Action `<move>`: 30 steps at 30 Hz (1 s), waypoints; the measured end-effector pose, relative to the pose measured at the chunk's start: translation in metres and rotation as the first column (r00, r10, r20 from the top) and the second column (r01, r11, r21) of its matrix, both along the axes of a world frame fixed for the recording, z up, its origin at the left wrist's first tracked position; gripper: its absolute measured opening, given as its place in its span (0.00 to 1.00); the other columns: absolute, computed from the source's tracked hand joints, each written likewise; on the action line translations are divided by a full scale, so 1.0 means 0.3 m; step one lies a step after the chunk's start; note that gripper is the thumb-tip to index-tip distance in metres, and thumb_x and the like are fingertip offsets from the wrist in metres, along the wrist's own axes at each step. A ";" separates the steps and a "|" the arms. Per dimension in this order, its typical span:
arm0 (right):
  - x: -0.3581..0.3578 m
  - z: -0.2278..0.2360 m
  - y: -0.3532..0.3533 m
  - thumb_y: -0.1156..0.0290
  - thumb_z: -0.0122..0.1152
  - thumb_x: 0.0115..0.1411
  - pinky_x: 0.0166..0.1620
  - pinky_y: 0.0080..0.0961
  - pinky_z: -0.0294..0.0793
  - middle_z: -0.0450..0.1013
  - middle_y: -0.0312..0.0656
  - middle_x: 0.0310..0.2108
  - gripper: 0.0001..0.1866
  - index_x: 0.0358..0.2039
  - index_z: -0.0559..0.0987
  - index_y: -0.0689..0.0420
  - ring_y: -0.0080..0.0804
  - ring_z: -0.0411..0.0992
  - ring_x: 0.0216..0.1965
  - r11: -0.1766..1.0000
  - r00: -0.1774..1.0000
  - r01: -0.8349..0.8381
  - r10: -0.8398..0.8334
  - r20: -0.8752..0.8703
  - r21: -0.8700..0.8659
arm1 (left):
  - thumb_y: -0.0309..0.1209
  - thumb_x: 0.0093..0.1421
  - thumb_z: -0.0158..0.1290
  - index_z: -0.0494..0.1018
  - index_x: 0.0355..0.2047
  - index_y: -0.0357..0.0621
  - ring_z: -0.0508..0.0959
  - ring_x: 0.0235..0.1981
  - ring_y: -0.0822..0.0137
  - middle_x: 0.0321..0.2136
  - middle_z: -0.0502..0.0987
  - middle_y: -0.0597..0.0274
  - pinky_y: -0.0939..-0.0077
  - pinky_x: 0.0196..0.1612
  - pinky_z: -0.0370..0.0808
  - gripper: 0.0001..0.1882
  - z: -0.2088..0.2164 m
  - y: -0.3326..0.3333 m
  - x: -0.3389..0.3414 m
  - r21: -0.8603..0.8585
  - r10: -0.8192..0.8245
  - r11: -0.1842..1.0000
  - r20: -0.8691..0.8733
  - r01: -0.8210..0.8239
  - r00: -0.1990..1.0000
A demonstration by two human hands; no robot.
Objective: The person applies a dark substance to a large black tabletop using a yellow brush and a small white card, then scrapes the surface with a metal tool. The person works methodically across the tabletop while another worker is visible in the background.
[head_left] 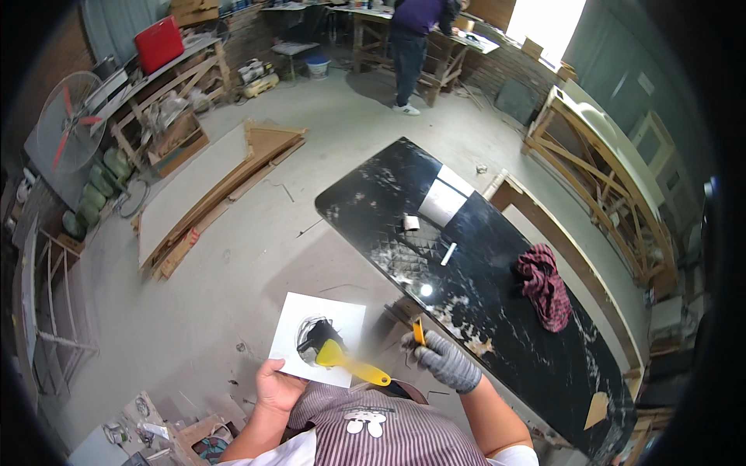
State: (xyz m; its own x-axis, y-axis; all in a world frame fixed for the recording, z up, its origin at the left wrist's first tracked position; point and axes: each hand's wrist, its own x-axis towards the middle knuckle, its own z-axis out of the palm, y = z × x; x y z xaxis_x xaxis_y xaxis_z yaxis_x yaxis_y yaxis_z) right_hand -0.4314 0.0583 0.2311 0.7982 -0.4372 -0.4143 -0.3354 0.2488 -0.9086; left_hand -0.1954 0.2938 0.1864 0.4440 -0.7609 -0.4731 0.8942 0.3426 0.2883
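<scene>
White and flat, a square board with rounded black smears at its middle [353, 319] sits just in front of the apron, gripped at its near left corner by the bare left hand [280, 388], thumb on top and the other fingers mostly hidden beneath. A yellow plastic scraper [330, 353] lies across it to the right of that hand, blade over black paste [316, 335], handle overhanging the near edge. The grey-gloved right hand [449, 361] is curled closed around an orange-yellow handled tool [420, 332], whose far end is too blurred to read.

Just beside the right hand, the long edge of a glossy black, marble-veined slab [482, 279] runs diagonally. Ahead of that hand on the slab are a small pale roll-shaped object [411, 224], a slim white stick [448, 254] and white sheets [447, 194]; to its right lies a crumpled red-and-black checked cloth [544, 287]. Well ahead of both hands stands a person in a purple top [416, 19].

Far ahead and left of the left hand, an open wooden box [180, 147] holds clear plastic bags [165, 116]. Farther ahead stands a white bucket with blue at its top [318, 70]; its contents cannot be told.
</scene>
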 end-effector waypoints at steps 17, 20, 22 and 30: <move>0.889 -0.320 -0.340 0.73 0.53 0.60 0.35 0.47 0.78 0.74 0.57 0.36 0.24 0.58 0.72 0.51 0.53 0.77 0.33 0.181 0.848 -0.492 -0.122 -0.516 -0.852 | 0.31 0.50 0.50 0.59 0.66 0.37 0.70 0.61 0.49 0.61 0.69 0.49 0.49 0.64 0.66 0.39 -0.051 0.178 0.170 -0.023 0.190 0.981 -0.081 -0.192 0.978; 0.972 -0.331 -0.365 0.73 0.53 0.60 0.38 0.46 0.79 0.74 0.57 0.38 0.25 0.59 0.71 0.51 0.52 0.78 0.36 0.147 0.813 -0.548 -0.137 -0.566 -0.823 | 0.31 0.50 0.49 0.59 0.66 0.37 0.70 0.61 0.49 0.61 0.69 0.49 0.48 0.64 0.65 0.40 -0.056 0.196 0.178 -0.007 0.222 0.975 -0.096 -0.224 0.970; 1.019 -0.332 -0.365 0.74 0.53 0.60 0.39 0.45 0.79 0.74 0.57 0.38 0.25 0.60 0.71 0.50 0.52 0.78 0.37 0.159 0.798 -0.565 -0.145 -0.585 -0.810 | 0.31 0.49 0.49 0.59 0.66 0.37 0.70 0.61 0.49 0.61 0.69 0.48 0.48 0.65 0.65 0.40 -0.065 0.208 0.178 0.016 0.245 0.969 -0.107 -0.245 0.964; 1.098 -0.369 -0.383 0.75 0.50 0.60 0.40 0.44 0.79 0.74 0.57 0.41 0.30 0.65 0.67 0.52 0.50 0.78 0.38 0.158 0.741 -0.635 -0.153 -0.654 -0.756 | 0.29 0.48 0.49 0.59 0.66 0.37 0.69 0.62 0.49 0.61 0.68 0.49 0.48 0.65 0.64 0.41 -0.085 0.209 0.169 0.025 0.290 0.957 -0.139 -0.289 0.947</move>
